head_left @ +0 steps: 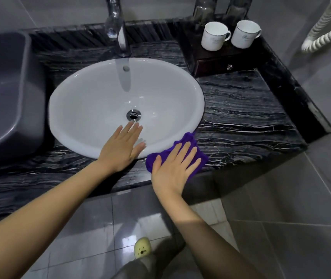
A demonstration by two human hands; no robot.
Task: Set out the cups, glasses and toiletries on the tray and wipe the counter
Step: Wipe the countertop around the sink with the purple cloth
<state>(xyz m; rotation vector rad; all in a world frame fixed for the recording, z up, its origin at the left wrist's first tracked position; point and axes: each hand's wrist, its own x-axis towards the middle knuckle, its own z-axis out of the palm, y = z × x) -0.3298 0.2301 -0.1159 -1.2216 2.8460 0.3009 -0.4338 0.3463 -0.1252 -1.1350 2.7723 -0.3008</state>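
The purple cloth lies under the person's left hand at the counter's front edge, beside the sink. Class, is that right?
Not quite. In the head view the cloth lies under the right hand; the left hand rests flat on the sink rim. The rest holds.

A round white sink (92, 109) sits in the middle of the view, with a chrome drain (133, 115) at its bottom and a small overflow hole on its far wall. A tall chrome faucet (118, 27) rises behind it. To the left stands a large grey plastic tub (5, 87) with rounded corners. At the upper right, a white coiled cord (329, 31) hangs against the grey tiled wall. Below, glossy grey floor tiles (281, 198) reflect light, and a pale yellow slipper (142, 247) with a small printed face shows at the bottom.
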